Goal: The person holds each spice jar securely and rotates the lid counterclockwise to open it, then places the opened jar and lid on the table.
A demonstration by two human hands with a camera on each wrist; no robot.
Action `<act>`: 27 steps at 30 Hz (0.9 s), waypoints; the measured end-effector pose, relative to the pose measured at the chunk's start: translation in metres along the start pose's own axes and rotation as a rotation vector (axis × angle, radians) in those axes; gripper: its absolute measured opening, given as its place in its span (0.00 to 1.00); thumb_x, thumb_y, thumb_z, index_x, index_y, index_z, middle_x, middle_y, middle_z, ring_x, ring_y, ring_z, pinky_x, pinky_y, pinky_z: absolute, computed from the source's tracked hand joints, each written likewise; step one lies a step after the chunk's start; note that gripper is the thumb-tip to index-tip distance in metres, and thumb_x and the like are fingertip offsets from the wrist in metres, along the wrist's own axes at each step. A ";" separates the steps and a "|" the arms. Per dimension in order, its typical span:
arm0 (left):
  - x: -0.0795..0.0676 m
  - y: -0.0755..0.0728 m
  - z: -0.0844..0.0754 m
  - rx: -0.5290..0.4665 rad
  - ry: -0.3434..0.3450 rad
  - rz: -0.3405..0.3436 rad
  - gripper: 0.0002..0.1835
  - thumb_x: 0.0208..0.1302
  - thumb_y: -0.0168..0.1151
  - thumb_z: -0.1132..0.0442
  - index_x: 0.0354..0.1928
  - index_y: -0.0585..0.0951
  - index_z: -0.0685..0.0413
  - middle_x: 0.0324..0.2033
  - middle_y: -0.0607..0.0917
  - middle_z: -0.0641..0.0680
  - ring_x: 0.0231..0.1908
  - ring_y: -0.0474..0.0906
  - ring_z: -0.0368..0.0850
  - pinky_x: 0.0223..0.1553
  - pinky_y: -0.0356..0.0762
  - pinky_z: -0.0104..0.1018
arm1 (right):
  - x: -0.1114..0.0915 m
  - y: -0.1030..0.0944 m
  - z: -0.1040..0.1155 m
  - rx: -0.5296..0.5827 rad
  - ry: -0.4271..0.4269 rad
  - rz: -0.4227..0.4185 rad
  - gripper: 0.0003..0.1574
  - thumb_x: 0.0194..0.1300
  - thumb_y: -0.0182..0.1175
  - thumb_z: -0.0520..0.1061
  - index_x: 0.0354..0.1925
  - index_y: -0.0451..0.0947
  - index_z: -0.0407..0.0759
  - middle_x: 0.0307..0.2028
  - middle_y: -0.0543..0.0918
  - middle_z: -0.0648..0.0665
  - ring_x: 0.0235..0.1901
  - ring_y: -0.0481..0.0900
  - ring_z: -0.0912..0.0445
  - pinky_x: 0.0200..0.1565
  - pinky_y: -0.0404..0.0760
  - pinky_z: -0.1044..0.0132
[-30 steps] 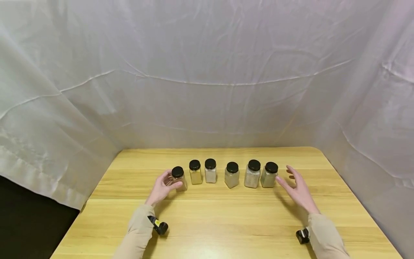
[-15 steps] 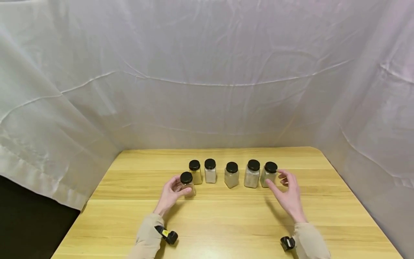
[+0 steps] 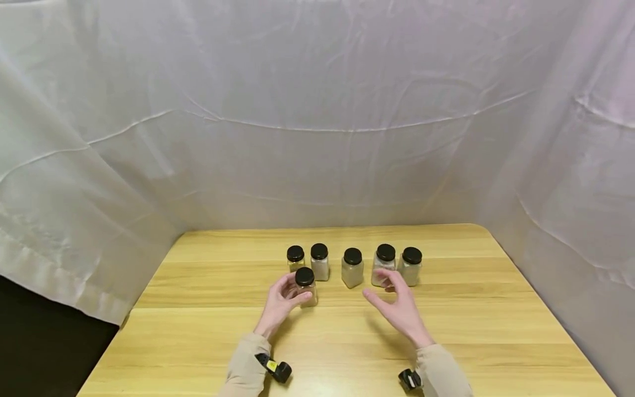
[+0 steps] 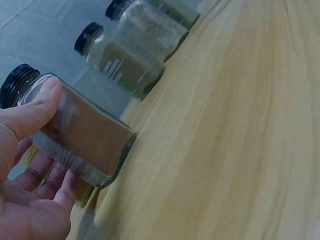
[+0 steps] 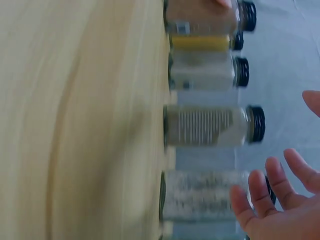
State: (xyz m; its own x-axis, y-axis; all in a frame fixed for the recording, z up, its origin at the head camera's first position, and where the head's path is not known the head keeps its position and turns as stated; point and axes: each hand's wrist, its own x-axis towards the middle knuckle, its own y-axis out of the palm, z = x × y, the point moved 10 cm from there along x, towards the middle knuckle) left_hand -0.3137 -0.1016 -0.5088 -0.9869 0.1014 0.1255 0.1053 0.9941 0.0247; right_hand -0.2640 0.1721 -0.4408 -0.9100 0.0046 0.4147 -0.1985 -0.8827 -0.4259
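Brown fills the jar (image 4: 95,132) the left hand (image 3: 279,304) clasps. The right hand (image 3: 401,310) spreads released fingers toward the counter's (image 3: 491,309) far edge.

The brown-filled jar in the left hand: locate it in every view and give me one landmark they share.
Head: brown-filled jar at lower middle, in the left hand.
Left wrist: brown-filled jar at left, about halfway down, slanting, its lid at the left edge.
Right wrist: brown-filled jar at top, cut off by the picture's edge.
Shared landmark: the yellow-filled jar, partly hidden in the head and left wrist views, directly below it in the right wrist picture.
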 end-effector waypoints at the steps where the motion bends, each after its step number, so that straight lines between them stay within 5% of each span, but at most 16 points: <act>1: 0.000 0.003 0.001 -0.002 -0.005 0.004 0.30 0.54 0.72 0.76 0.61 0.75 0.69 0.53 0.83 0.62 0.49 0.80 0.35 0.61 0.79 0.27 | 0.000 0.005 0.003 0.009 -0.014 0.014 0.30 0.58 0.72 0.41 0.58 0.76 0.37 0.48 0.81 0.41 0.43 0.72 0.64 0.50 0.80 0.62; 12: 0.001 0.046 0.003 -0.034 -0.018 0.087 0.30 0.55 0.73 0.75 0.61 0.75 0.66 0.53 0.83 0.62 0.49 0.80 0.35 0.63 0.77 0.28 | 0.005 0.049 0.020 0.097 -0.032 0.155 0.31 0.61 0.71 0.46 0.61 0.77 0.43 0.50 0.81 0.44 0.45 0.75 0.60 0.52 0.84 0.56; 19: -0.001 0.066 0.001 -0.016 0.016 0.165 0.32 0.58 0.73 0.70 0.64 0.73 0.67 0.58 0.80 0.66 0.53 0.79 0.35 0.67 0.75 0.31 | 0.007 0.059 0.024 0.138 -0.027 0.152 0.32 0.60 0.72 0.45 0.61 0.77 0.42 0.52 0.82 0.41 0.46 0.78 0.46 0.51 0.83 0.56; 27: -0.005 0.075 0.001 -0.006 0.011 0.172 0.31 0.58 0.73 0.70 0.63 0.73 0.65 0.59 0.80 0.66 0.56 0.79 0.41 0.68 0.74 0.32 | 0.009 0.059 0.024 0.098 -0.022 0.068 0.31 0.57 0.75 0.45 0.58 0.80 0.42 0.51 0.83 0.43 0.42 0.79 0.52 0.49 0.82 0.59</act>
State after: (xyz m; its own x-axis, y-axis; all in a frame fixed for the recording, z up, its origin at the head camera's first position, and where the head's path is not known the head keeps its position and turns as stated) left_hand -0.3012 -0.0270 -0.5082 -0.9528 0.2698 0.1394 0.2735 0.9618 0.0081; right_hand -0.2752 0.1083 -0.4427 -0.9116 -0.0666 0.4057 -0.0988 -0.9224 -0.3734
